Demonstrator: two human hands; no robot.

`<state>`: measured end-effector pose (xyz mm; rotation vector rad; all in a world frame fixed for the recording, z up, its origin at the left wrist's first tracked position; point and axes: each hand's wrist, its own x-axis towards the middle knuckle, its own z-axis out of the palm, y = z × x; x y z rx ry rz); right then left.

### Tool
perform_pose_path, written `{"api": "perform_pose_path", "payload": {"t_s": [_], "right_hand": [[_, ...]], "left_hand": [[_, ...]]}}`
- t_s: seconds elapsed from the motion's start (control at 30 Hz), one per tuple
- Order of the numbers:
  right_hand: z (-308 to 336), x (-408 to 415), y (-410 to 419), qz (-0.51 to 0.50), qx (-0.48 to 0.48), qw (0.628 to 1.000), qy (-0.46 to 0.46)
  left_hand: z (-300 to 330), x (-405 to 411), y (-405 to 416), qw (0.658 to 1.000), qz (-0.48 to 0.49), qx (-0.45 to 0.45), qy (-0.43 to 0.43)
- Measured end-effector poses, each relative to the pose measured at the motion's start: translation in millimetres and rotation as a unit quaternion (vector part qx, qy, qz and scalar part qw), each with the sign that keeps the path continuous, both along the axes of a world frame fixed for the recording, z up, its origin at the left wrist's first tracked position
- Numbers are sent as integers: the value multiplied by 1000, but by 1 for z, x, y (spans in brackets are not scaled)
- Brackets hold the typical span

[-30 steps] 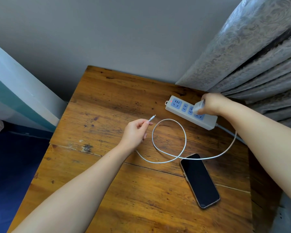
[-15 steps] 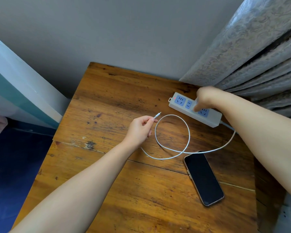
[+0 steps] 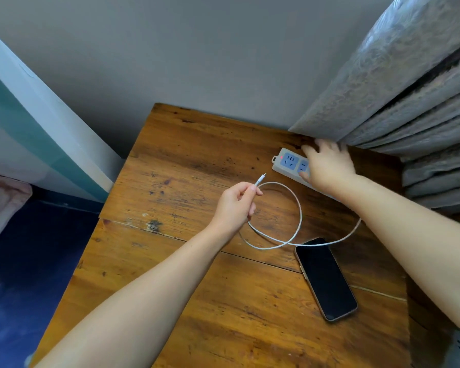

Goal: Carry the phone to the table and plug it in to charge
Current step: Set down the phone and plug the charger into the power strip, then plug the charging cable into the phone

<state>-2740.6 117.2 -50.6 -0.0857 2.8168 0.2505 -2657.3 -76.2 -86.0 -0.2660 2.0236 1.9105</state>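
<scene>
A dark-screened phone (image 3: 325, 278) lies face up on the wooden table (image 3: 197, 155), right of centre. A white charging cable (image 3: 300, 216) loops on the wood, and one stretch crosses the phone's top edge. My left hand (image 3: 235, 205) pinches the cable just behind its free connector (image 3: 262, 177), which points up and away from the phone. My right hand (image 3: 328, 166) rests palm down with spread fingers over a white power strip (image 3: 288, 160) with blue sockets. The cable's plug end is hidden under that hand.
A grey patterned curtain (image 3: 409, 102) hangs over the table's far right corner, touching my right fingers. A grey wall stands behind the table. A white and teal panel (image 3: 37, 123) and blue floor (image 3: 24, 261) lie to the left.
My right hand held a white adapter over the strip, pressed it down, and now lies spread on top. My left hand has kept hold of the cable end. The view shifted slightly.
</scene>
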Motion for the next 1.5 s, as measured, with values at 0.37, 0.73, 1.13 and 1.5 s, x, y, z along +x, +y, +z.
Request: {"api": "perform_pose_path", "payload": {"t_s": [0.37,0.73,1.13,1.5], "right_hand": [[36,125,3,-257,-665,699,-56],[-5,185,70,-37,-312,942,-114],[-33,208,73,-240,-283,921,-116],[-26,207,39,-278,-488,820,-109]], "left_hand": [[38,41,62,994,-94,35,40],[-25,126,88,961,-21,-103,-255],[-26,140,146,935,127,24,-332],[-23,105,80,910,43,235,-338]]}}
